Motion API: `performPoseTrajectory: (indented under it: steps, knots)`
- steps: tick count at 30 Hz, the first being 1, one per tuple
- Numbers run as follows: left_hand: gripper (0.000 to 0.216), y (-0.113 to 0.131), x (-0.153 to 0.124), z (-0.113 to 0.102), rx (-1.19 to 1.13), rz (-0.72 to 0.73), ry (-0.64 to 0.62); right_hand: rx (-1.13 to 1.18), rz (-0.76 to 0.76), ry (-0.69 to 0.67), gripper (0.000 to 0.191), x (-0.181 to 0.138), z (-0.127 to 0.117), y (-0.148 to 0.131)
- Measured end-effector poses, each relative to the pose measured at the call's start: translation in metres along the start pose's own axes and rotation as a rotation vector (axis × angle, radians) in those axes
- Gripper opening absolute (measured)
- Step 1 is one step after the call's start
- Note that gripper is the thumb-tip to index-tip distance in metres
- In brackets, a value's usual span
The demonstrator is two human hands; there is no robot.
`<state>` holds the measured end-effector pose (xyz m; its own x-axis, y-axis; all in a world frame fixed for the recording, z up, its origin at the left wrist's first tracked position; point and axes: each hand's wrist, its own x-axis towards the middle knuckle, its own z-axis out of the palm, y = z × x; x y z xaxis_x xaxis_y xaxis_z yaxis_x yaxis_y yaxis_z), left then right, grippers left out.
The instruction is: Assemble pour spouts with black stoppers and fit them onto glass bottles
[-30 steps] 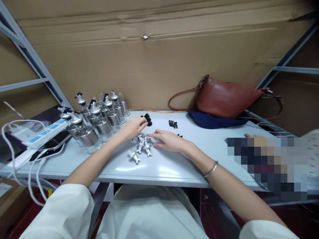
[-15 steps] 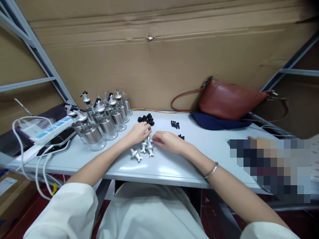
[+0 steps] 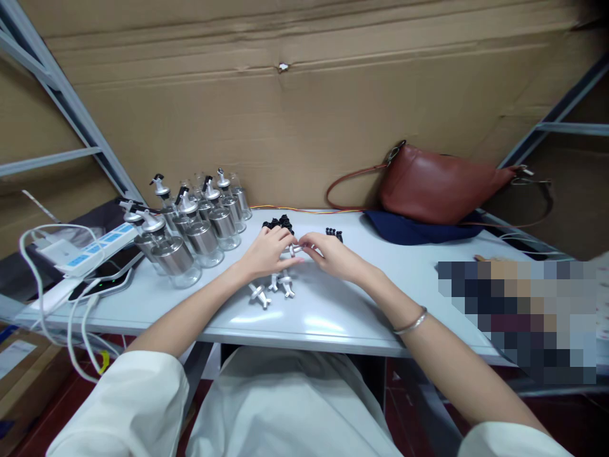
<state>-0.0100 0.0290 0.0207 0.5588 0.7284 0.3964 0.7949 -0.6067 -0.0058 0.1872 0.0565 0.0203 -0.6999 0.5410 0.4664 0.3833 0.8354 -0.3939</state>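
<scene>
My left hand (image 3: 267,252) and my right hand (image 3: 330,254) meet above the pale table (image 3: 333,311), fingertips pinched together on a small silver spout piece (image 3: 295,249). Just below the hands lie several loose silver spout pieces (image 3: 272,289). A small heap of black rings (image 3: 278,223) sits right behind my left hand, and a few black caps (image 3: 333,233) lie behind my right hand. A cluster of glass and steel dispenser bottles (image 3: 190,222) with pour spouts stands to the left of my left hand.
A brown leather bag (image 3: 435,185) rests on a dark blue cloth (image 3: 419,230) at the back right. A white power strip (image 3: 90,249) with cables lies at the left edge. Cardboard (image 3: 295,114) lines the wall. Another person's hand (image 3: 480,259) rests at the right.
Both hands rose from the pile of silver pieces and came together farther back, now holding one silver piece between them. My left hand first reached to the black rings.
</scene>
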Motion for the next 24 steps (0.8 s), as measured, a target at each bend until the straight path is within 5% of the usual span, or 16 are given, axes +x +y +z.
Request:
performPoseTrajectory:
  steps: [11,24]
  knots:
    - [0.037,0.005,-0.002,-0.001,-0.089,0.111,0.272,-0.030,-0.084,0.268,0.019,0.002,-0.011,-0.002]
    - [0.031,0.010,-0.001,0.003,-0.055,0.322,0.262,-0.017,-0.140,0.296,0.024,0.003,-0.009,-0.002]
